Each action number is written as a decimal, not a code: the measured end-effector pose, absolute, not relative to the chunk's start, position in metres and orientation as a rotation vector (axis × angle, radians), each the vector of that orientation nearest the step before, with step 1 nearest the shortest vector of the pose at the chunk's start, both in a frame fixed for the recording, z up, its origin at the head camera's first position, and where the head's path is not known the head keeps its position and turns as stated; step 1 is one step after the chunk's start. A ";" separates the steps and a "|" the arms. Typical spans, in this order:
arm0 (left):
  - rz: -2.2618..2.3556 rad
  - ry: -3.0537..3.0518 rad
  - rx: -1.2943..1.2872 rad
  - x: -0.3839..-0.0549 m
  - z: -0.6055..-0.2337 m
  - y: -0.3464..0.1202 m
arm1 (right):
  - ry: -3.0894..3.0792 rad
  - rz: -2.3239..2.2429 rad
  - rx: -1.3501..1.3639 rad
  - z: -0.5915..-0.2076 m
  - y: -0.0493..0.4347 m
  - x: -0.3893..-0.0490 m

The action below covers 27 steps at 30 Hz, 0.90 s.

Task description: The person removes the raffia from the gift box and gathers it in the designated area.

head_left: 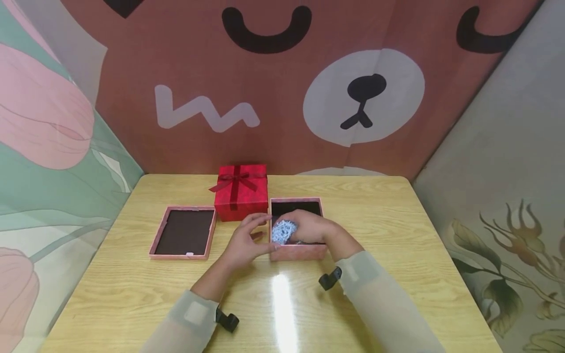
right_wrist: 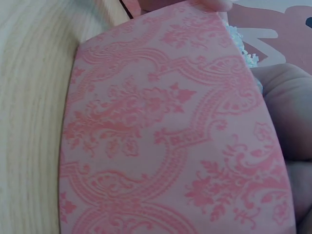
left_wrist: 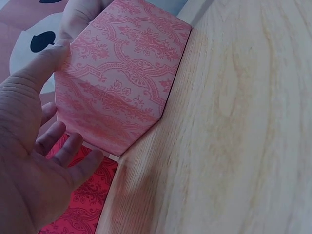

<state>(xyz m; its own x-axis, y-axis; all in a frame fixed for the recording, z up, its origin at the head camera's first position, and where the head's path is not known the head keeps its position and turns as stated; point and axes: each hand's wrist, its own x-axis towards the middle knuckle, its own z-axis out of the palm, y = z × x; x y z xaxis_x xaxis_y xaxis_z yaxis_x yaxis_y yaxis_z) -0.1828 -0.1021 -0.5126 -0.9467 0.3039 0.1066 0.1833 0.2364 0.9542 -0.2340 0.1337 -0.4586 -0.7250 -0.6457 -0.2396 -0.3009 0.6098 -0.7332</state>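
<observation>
A pink patterned box (head_left: 297, 253) with a dark inside stands uncovered on the table. My right hand (head_left: 309, 226) reaches down into it, fingers bent around a light blue, crinkly bunch (head_left: 282, 232) that looks like shredded paper; its fingertips are hidden. Bits of that bunch (right_wrist: 247, 57) show over the rim in the right wrist view. At the box's left side is my left hand (head_left: 243, 245), its thumb touching the rim near the front corner. Its other fingers (left_wrist: 83, 168) are spread and only slightly bent, beside the box wall in the left wrist view.
A red gift box (head_left: 229, 212) with a dark red ribbon bow stands behind and left of the pink box. Left of it, a shallow pink lid (head_left: 185, 233) lies with its dark inside up. Printed cloth walls (head_left: 282, 152) border the wooden table (head_left: 375, 211).
</observation>
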 end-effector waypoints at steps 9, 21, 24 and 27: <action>1.787 2.420 0.475 -0.182 -0.511 -0.104 | 2.359 -1.018 -0.694 -0.450 0.141 -0.240; 1.755 2.457 0.486 -0.184 -0.511 -0.105 | 2.316 -1.182 -0.657 -0.434 0.159 -0.246; 1.754 2.463 0.503 -0.184 -0.511 -0.105 | 2.306 -1.228 -0.665 -0.429 0.164 -0.248; 1.748 2.467 0.520 -0.184 -0.511 -0.105 | 2.302 -1.269 -0.663 -0.424 0.169 -0.249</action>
<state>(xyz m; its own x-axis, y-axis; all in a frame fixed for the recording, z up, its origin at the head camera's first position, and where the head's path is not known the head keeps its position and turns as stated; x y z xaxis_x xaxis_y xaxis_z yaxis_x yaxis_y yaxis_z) -0.1844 -0.1045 -0.5113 -0.9399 0.3141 0.1341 0.2306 0.2939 0.9276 -0.2491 0.1693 -0.4238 -0.7946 -0.5917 -0.1361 -0.2007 0.4675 -0.8609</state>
